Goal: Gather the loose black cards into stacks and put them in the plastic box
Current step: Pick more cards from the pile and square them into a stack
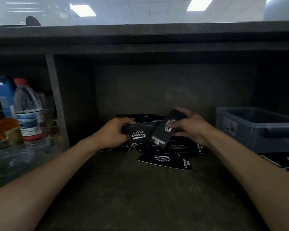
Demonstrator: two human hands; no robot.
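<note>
Left hand (114, 130) and right hand (188, 127) each hold black cards over a shelf (140, 197).
The left fingers grip a flat stack (138, 130) by its end; the right fingers pinch a tilted card (167, 130) over its other end. Loose cards (165, 161) lie at 6 o'clock of the hands, the plastic box (257, 127) at 3 o'clock.

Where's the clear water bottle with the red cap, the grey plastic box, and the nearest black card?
Clear water bottle with red cap (27, 99): head view, clear body.
Grey plastic box (247, 139): head view, front wall.
Nearest black card (172, 162): head view, printed face.
</note>
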